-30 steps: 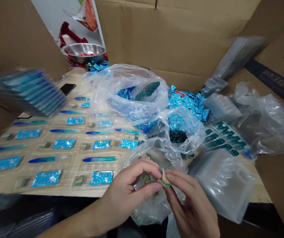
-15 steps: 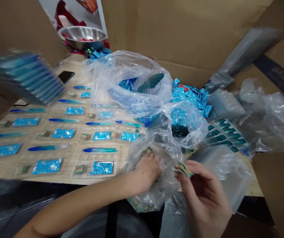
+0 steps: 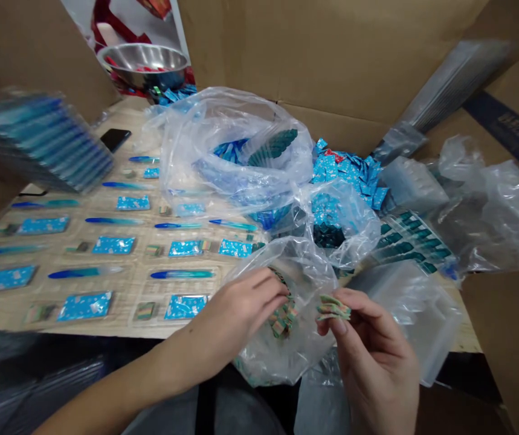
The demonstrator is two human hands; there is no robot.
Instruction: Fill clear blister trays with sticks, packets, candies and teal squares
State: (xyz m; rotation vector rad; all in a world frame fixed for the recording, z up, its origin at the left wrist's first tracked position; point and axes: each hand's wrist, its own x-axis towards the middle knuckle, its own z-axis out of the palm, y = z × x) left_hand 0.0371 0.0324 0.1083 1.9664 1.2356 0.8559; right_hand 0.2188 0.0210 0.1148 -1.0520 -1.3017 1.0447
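My right hand [image 3: 372,350] pinches a small stack of thin green-and-orange striped pieces [image 3: 333,308] between thumb and fingers. Just left of it, my left hand [image 3: 245,305] is over the mouth of a clear plastic bag [image 3: 304,356], fingers drawn together and pointing inward. Whether anything sits between those fingertips is hidden. More striped pieces [image 3: 281,320] lie inside the bag. To the left, clear plastic trays [image 3: 139,284] stand in rows, many with a blue-teal pen [image 3: 182,274], a blue patterned packet [image 3: 86,306] and a small striped block [image 3: 145,310].
A large clear bag [image 3: 236,109] with blue items stands mid-table. Behind are a pile of blue packets [image 3: 350,172] and a metal bowl [image 3: 144,60]. Stacked clear trays [image 3: 408,302] lie right, a phone [image 3: 115,140] back left. Cardboard walls [image 3: 332,54] surround the table.
My left hand has drawn up and left from inside the bag, uncovering the striped pieces there. My right hand keeps its stack in almost the same place.
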